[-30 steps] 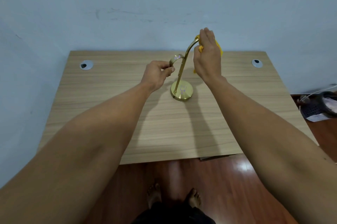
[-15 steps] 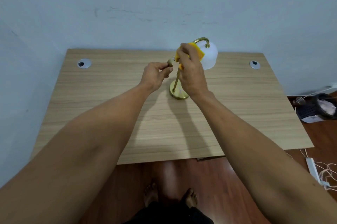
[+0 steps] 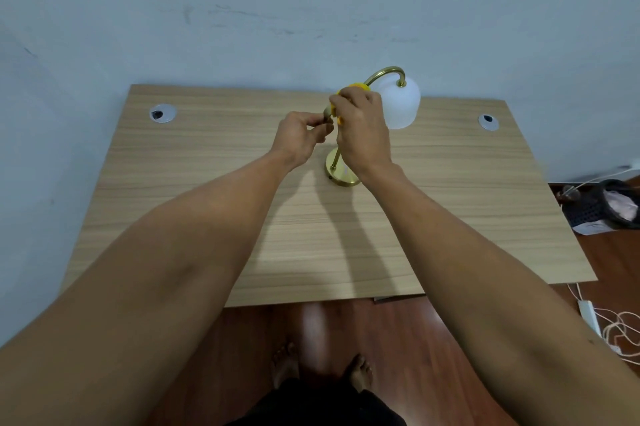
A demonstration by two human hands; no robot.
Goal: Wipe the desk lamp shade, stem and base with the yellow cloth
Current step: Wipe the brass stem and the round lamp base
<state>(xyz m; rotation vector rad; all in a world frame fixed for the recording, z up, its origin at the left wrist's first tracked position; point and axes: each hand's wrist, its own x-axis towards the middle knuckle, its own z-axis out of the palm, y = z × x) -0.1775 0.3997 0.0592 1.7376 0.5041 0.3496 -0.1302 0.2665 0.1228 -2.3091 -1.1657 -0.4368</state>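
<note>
A brass desk lamp stands on the wooden desk (image 3: pixel 207 217). Its round base (image 3: pixel 341 176) sits mid-desk, its thin stem (image 3: pixel 335 159) rises and curves over to a white shade (image 3: pixel 400 103) on the right. My right hand (image 3: pixel 362 132) is closed around the upper stem with the yellow cloth (image 3: pixel 356 88) bunched inside it; only bits of cloth show. My left hand (image 3: pixel 301 138) pinches a brass part of the lamp just left of the stem. The middle of the stem is hidden by my right hand.
Two round cable grommets sit near the desk's back corners (image 3: pixel 162 113) (image 3: pixel 488 121). A blue wall stands right behind the desk. On the floor at the right are a dark basket (image 3: pixel 613 203) and a white power strip with cords (image 3: pixel 592 318). My bare feet show below.
My right hand has slid with the cloth from the top curve down onto the upper stem, uncovering the white shade. My left hand has kept its pinch.
</note>
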